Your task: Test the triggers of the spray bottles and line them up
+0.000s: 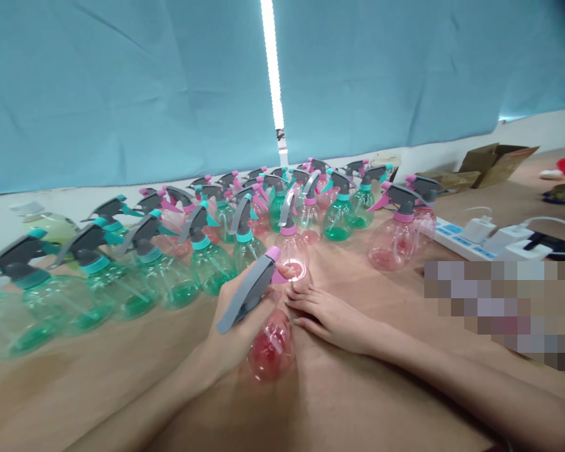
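Looking down at a whole crowd of spray bottles standing in rows on the brown counter [98, 376]. Spotting green bottles [167, 279] on the left and in the middle, and pink ones [388, 248] mixed in further back and to the right. All clear tinted plastic with round bellies, showing only thin tubes inside; can't tell if there's any liquid.

Gripping one pink bottle [270, 348] in the left hand [235, 314], right at the near edge of the crowd, tipped over with its base pointing at the camera. Wrapping those fingers snugly round the neck, just under the grey trigger head [249, 292] with its pink collar and long lever sticking out down-left.

Resting the right hand [329, 317] palm-down on the counter just beside it, fingers [301, 295] stretched flat and close together, tips touching the bottle's shoulder, not clasping anything.

Also noticing a white power strip [456, 242] with plugs off to the right, a cardboard box [494, 163] further back, and a wrinkly blue cloth [122, 94] behind with a bright light strip [273, 63] down the middle.
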A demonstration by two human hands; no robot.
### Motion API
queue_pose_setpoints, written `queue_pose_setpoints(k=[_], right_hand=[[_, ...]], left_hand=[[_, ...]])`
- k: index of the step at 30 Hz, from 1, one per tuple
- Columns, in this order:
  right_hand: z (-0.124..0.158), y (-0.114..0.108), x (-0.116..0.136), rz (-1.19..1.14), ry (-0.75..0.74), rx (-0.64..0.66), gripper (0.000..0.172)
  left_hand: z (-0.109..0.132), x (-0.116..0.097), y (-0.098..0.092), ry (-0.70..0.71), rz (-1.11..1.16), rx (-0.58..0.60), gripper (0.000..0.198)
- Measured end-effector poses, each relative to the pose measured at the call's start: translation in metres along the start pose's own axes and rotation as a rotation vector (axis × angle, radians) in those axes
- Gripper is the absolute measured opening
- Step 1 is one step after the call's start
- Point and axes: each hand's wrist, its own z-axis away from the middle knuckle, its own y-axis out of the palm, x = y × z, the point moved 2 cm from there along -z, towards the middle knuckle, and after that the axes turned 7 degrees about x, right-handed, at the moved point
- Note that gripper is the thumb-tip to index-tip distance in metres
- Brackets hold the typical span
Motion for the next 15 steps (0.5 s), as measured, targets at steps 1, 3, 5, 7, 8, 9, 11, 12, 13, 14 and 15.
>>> queue_pose_setpoints(k=[1, 3, 5, 7, 8, 9, 11, 12, 13, 14, 15], right_hand=[[0.0, -0.0004, 0.0003, -0.001, -0.001, -0.001, 0.037], [0.0, -0.0011, 0.0009, -0.004, -0.001, -0.001, 0.037], [-0.0001, -0.0015, 0.0014, -0.005, -0.003, 0.0, 0.038], [-0.0002, -0.0016, 0.0015, -0.005, -0.007, -0.001, 0.038], [-0.0002, -0.0016, 0.0015, -0.005, -0.009, -0.001, 0.037], [-0.0002, -0.0016, 0.0014, -0.003, -0.01, 0.0, 0.037], [0.0001, -0.0013, 0.001, 0.006, -0.008, 0.008, 0.037], [0.0003, -0.0011, 0.0007, 0.011, -0.006, 0.013, 0.037], [0.0005, -0.0009, 0.0004, 0.015, -0.003, 0.017, 0.037], [0.0008, -0.0007, 0.0, 0.017, 0.001, 0.018, 0.037], [0.001, -0.0003, -0.0003, 0.017, 0.003, 0.019, 0.037]], left_hand=[[-0.0001, -0.0007, 0.0001, 0.001, -0.002, -0.003, 0.021], [-0.0003, -0.0021, 0.0002, -0.003, -0.002, -0.011, 0.021], [-0.0002, -0.0032, 0.0003, -0.012, 0.002, -0.017, 0.02], [-0.0002, -0.0038, 0.0003, -0.018, 0.006, -0.015, 0.018], [-0.0002, -0.0039, 0.0003, -0.019, 0.004, -0.012, 0.017], [-0.0001, -0.0039, 0.0003, -0.019, 0.001, -0.011, 0.017], [-0.0001, -0.0037, 0.0003, -0.022, -0.004, -0.014, 0.017], [0.0, -0.0036, 0.0003, -0.023, -0.003, -0.019, 0.017], [0.0, -0.0036, 0.0004, -0.025, 0.0, -0.021, 0.018], [0.0, -0.0036, 0.0005, -0.028, 0.004, -0.023, 0.019], [0.0, -0.0036, 0.0007, -0.032, 0.01, -0.021, 0.019]])
